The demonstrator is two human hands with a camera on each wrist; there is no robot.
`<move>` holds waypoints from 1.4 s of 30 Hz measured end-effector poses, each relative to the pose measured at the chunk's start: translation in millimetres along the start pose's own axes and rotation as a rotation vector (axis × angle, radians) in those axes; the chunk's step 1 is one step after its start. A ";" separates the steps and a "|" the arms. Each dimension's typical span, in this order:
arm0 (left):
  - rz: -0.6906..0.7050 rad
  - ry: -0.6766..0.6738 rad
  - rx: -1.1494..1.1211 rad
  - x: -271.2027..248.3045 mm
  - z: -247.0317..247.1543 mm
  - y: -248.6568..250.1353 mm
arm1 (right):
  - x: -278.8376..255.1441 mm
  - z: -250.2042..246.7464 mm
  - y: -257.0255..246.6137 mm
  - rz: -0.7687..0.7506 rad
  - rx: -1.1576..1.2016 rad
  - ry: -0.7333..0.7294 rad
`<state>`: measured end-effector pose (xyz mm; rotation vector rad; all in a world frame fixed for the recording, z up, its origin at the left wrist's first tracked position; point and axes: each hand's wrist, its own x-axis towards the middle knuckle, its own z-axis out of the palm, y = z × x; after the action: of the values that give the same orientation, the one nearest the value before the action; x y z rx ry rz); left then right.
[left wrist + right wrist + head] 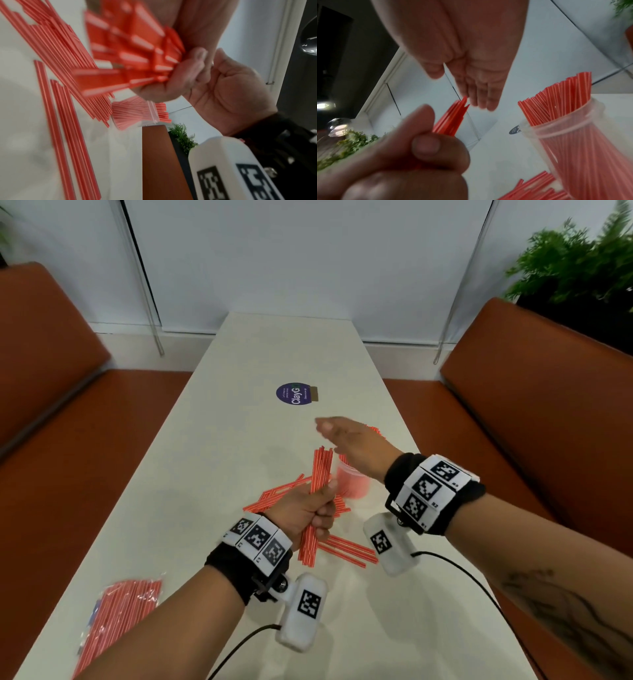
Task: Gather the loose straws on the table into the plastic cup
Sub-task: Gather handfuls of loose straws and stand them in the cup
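Left hand [310, 513] fists a straw bundle [317, 501] mid-length; right hand [356, 446] flat, holding nothing, above the cup [352, 482].
Straws look light, slick, crushable: grip mid-bundle firmly, or they'll likely fan out.

White table [239, 412] w/ straws [346, 547], cup [352, 481], sticker [294, 393]

We see the plastic cup [352, 481] only as a blur in the head view, its far rim hidden behind the right hand [356, 446]. The bagged straws [116, 621] at the desk's near left are smeared and cut off by the bottom edge.
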<state>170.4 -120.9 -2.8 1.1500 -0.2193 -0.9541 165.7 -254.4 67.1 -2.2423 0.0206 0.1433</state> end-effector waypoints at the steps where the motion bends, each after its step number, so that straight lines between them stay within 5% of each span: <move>1: -0.004 0.002 -0.003 -1.2 -0.3 0.6 | -2.5 1.3 -1.6 0.005 -0.006 -0.012; 4: -0.019 0.028 -0.017 -2.7 -0.2 2.5 | -9.6 10.0 -2.0 0.020 -0.110 -0.191; 8: 0.000 0.039 0.032 -2.4 1.5 7.0 | -15.3 17.7 6.0 0.136 0.350 0.000; 13: 0.049 -0.017 0.283 3.2 10.6 16.4 | -32.1 20.7 25.0 0.179 0.688 -0.239; 25: -0.061 0.067 0.436 29.1 33.4 15.6 | -57.7 16.0 46.3 0.066 0.623 0.125; 29: 0.033 0.102 0.487 43.8 43.9 34.3 | -50.6 -9.3 33.0 0.050 0.559 0.210; 34: 0.260 -0.056 0.668 64.1 50.8 78.1 | -23.5 -39.6 21.7 -0.016 0.457 0.382; 42: 0.225 -0.047 0.804 90.0 41.7 89.0 | 3.0 -43.1 37.3 -0.004 0.527 0.513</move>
<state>246.8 -207.9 63.0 1.7853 -0.8048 -0.6975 170.4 -311.2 64.5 -1.6986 0.2956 -0.4005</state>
